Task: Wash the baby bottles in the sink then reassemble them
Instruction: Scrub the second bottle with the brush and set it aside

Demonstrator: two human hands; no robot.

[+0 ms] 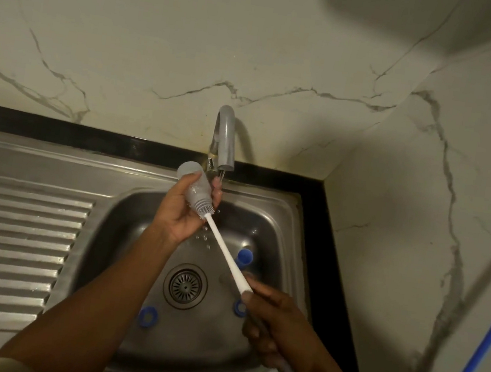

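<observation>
Head view: left hand (179,210) grips bottle (195,186), right hand (274,325) grips brush (225,255).

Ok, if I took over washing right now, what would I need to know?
Left hand grips the bottle by the running tap, neck down.
Right hand grips the brush handle; its head is inside the bottle.
Three blue parts lie in the sink.
Done: scrubbing under way.
Left: rinse, wash the blue parts, reassemble.

Dim, yellowish light leaves the sink basin (280,221) shadowed, the drainboard (13,233) glinting, and frame edges bent and soft.
</observation>
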